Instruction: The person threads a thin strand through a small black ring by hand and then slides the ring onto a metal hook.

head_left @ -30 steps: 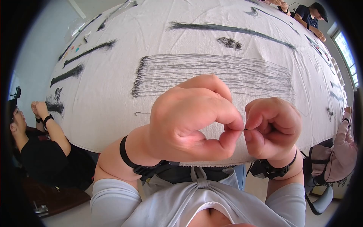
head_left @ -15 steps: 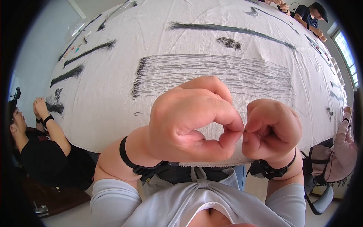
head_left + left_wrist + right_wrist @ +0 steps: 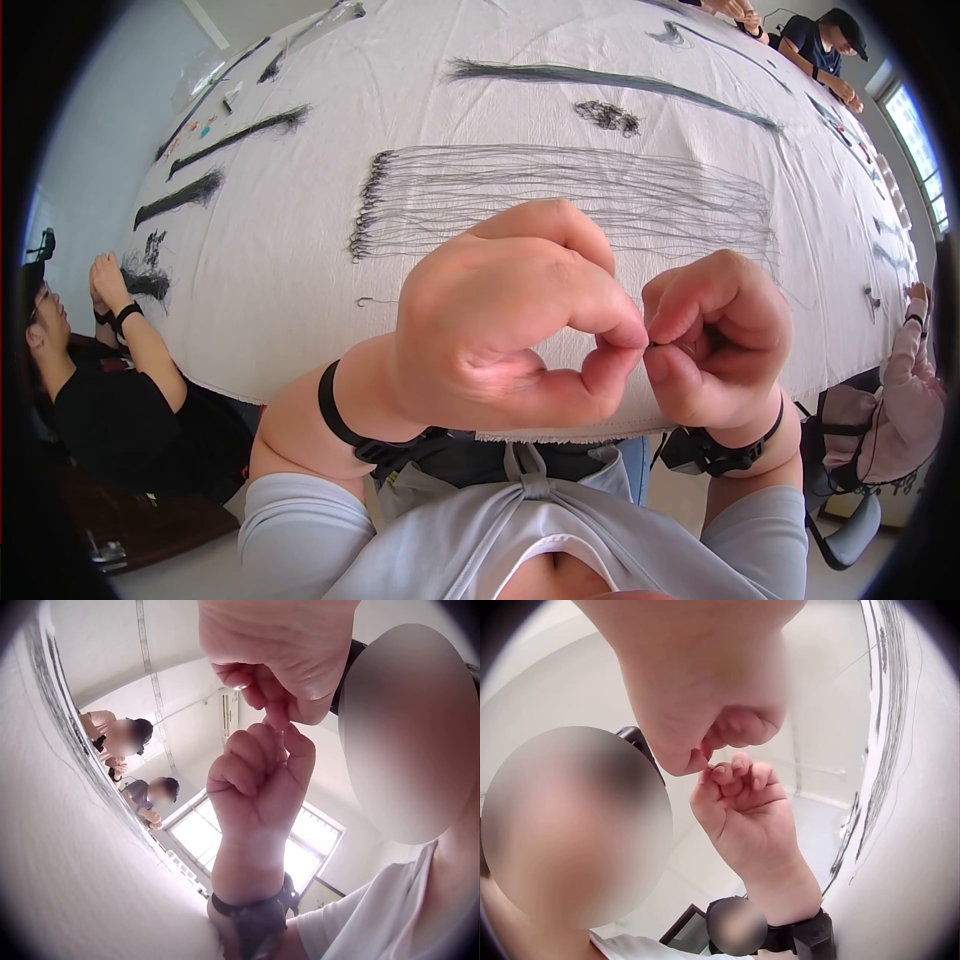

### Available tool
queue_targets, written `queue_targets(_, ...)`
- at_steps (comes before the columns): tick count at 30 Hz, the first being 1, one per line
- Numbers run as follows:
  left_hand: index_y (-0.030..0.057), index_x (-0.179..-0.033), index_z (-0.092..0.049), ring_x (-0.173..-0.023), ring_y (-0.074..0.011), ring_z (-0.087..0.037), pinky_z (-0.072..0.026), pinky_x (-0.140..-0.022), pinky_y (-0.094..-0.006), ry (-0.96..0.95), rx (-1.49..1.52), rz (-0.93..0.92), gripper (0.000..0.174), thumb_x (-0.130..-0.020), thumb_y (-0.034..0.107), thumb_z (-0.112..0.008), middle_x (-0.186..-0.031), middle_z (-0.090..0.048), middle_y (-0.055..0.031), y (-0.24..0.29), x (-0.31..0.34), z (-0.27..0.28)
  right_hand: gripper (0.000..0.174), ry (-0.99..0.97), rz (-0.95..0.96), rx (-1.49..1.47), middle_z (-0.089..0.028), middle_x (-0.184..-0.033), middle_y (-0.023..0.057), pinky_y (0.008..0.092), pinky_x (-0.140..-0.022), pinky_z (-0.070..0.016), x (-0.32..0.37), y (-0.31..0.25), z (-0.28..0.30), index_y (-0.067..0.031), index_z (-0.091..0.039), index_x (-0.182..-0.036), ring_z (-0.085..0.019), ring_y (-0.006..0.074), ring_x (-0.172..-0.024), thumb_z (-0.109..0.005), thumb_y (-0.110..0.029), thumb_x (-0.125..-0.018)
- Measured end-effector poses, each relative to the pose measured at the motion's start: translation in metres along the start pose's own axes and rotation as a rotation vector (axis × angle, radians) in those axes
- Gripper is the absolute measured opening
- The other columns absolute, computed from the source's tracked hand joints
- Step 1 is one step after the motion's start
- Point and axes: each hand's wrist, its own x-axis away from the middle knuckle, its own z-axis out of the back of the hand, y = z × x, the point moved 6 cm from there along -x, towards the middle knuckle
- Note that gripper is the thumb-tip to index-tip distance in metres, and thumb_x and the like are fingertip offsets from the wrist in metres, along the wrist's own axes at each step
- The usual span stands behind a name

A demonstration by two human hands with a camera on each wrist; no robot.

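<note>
Both hands are raised over the near side of the cloth-covered table, fingertips meeting. My left hand (image 3: 500, 300) curls into a ring, its thumb and forefinger tips pinched together. Opposite it, my right hand (image 3: 735, 310) pinches a tiny dark piece (image 3: 653, 346) between thumb and forefinger, right at the left fingertips. Most of this piece is hidden by the fingers, so I cannot tell its kind. Beyond the hands, thin grey lines (image 3: 570, 185) lie side by side, with small dark hooks (image 3: 368, 205) at their left ends. One single hook (image 3: 375, 300) lies nearer, left of my left hand.
A long dark bundle of strands (image 3: 610, 78) and a tangled dark clump (image 3: 606, 115) lie farther back on the white cloth (image 3: 270, 250). Shorter bundles (image 3: 240, 135) lie at the left. Other people sit around the table, one at the left (image 3: 130, 400).
My right hand has tilted and shifted slightly, its forefinger now bent higher above the thumb. The left hand keeps nearly the same pinch and place.
</note>
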Motion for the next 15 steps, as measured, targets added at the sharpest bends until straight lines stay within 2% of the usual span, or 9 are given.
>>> queue_targets(3, 0.0080, -0.079, -0.067, -0.072, -0.0209, -0.060, -0.0467, -0.060, -0.0296, -0.020, -0.002, -0.007, 0.026, -0.061, -0.010, -0.072, -0.073, -0.065, -0.0017, -0.001, 0.000, -0.002, 0.016, -0.023, 0.049, 0.072, -0.057, -0.071, -0.0033, 0.0194, -0.046, -0.0298, -0.001, -0.002, 0.000, -0.0015, -0.062, -0.086, -0.037, 0.0007, -0.052, -0.070, 0.004, -0.074)
queue_targets(9, 0.0078, -0.077, -0.065, -0.071, -0.0224, -0.060, -0.0469, -0.059, -0.0303, -0.013, -0.080, -0.070, 0.026, -0.059, -0.010, -0.071, -0.073, -0.064, -0.0026, 0.002, -0.002, -0.002, 0.015, -0.014, -0.016, 0.141, -0.054, -0.066, -0.0036, 0.0199, -0.046, -0.0307, -0.002, -0.006, 0.002, -0.0026, -0.063, -0.085, -0.038, 0.0022, -0.051, -0.069, 0.005, -0.073)
queue_targets(12, 0.0070, -0.077, -0.065, -0.071, -0.0227, -0.060, -0.0469, -0.060, -0.0304, -0.009, -0.093, -0.089, 0.025, -0.059, -0.010, -0.071, -0.073, -0.063, -0.0032, 0.002, -0.001, -0.002, 0.016, -0.044, 0.061, 0.232, -0.055, -0.065, -0.0034, 0.0200, -0.046, -0.0319, -0.003, -0.009, 0.000, -0.0032, -0.063, -0.084, -0.041, 0.0029, -0.050, -0.068, 0.006, -0.072)
queue_targets(15, 0.0054, -0.077, -0.064, -0.072, -0.0223, -0.059, -0.0468, -0.060, -0.0303, -0.055, -0.016, -0.044, 0.024, -0.059, -0.010, -0.070, -0.073, -0.063, -0.0032, 0.000, -0.002, -0.002, 0.018, -0.027, 0.247, 0.339, -0.056, -0.065, -0.0030, 0.0202, -0.046, -0.0334, -0.005, -0.016, -0.004, -0.0036, -0.063, -0.084, -0.043, 0.0030, -0.050, -0.067, 0.008, -0.071)
